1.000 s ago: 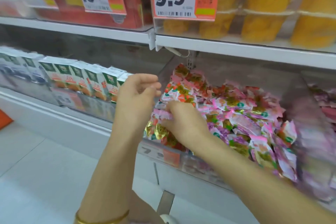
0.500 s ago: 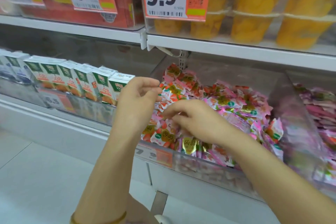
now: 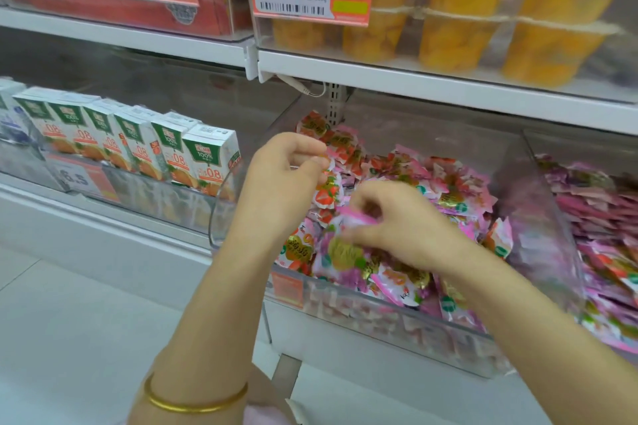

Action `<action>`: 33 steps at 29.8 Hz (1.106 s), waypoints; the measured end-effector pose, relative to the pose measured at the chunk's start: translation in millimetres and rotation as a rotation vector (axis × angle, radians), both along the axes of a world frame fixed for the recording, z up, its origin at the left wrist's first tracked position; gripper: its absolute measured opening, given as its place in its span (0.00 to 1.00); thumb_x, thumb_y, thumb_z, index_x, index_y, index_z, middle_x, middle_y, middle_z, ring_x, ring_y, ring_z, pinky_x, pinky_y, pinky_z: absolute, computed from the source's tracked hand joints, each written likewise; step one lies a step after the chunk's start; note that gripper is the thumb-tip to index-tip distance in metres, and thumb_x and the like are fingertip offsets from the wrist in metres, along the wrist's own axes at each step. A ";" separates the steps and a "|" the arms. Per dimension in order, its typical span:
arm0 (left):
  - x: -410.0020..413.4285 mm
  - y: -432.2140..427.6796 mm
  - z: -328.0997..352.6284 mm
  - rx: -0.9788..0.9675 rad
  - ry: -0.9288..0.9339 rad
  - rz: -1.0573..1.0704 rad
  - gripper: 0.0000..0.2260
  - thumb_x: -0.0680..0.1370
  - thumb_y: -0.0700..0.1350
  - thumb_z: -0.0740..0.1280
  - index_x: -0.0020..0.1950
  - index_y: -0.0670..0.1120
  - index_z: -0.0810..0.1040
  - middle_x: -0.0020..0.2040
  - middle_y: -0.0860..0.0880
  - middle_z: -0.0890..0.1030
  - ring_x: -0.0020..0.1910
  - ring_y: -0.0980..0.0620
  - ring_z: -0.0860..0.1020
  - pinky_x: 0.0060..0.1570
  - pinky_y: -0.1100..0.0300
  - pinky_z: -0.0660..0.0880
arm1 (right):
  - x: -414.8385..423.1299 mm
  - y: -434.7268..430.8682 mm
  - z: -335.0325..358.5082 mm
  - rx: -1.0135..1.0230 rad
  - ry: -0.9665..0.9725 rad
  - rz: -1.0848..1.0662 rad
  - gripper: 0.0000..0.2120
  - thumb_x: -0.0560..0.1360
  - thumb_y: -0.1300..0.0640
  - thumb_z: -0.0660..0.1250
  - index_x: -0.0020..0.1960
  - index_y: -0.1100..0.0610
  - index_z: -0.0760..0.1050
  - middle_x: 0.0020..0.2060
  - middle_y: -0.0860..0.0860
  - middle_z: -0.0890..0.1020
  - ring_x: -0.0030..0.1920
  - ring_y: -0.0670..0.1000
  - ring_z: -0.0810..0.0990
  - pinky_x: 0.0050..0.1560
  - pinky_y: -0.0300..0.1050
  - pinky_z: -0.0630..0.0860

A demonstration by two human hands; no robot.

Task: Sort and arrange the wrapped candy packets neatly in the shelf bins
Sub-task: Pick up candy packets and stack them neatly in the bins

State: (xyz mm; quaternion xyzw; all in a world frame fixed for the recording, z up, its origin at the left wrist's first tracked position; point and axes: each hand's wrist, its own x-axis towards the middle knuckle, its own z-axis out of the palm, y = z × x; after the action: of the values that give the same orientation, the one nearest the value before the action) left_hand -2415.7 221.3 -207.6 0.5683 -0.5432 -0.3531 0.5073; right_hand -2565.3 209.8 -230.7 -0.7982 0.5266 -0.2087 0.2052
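— Where are the candy packets (image 3: 448,190)?
— Heaped in the clear bin (image 3: 397,319) on the middle shelf.
— And the hands?
— The right hand (image 3: 397,224) pinches a pink packet (image 3: 352,217) above the heap. The left hand (image 3: 283,179), fingers curled, looks to pinch a strawberry packet (image 3: 328,166) at the bin's left end, though it's blurred.

bright even store light, soft blur, edges bowed

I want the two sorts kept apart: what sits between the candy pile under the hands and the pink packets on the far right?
In the head view, a clear plastic divider stands between the candy pile and the pink packets.
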 end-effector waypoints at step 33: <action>-2.4 -10.3 -11.4 0.044 -0.099 -0.002 0.02 0.78 0.45 0.65 0.49 0.49 0.74 0.49 0.41 0.80 0.48 0.41 0.79 0.47 0.43 0.78 | -50.3 -5.3 1.2 -0.516 -0.113 -0.035 0.09 0.68 0.70 0.70 0.42 0.58 0.83 0.46 0.50 0.84 0.50 0.44 0.80 0.54 0.32 0.74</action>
State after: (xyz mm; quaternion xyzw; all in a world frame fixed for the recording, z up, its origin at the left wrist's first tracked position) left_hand -2418.2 211.0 -219.1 0.5957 -0.5601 -0.3369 0.4667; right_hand -2615.6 204.6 -229.5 -0.8020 0.4574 -0.3837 0.0203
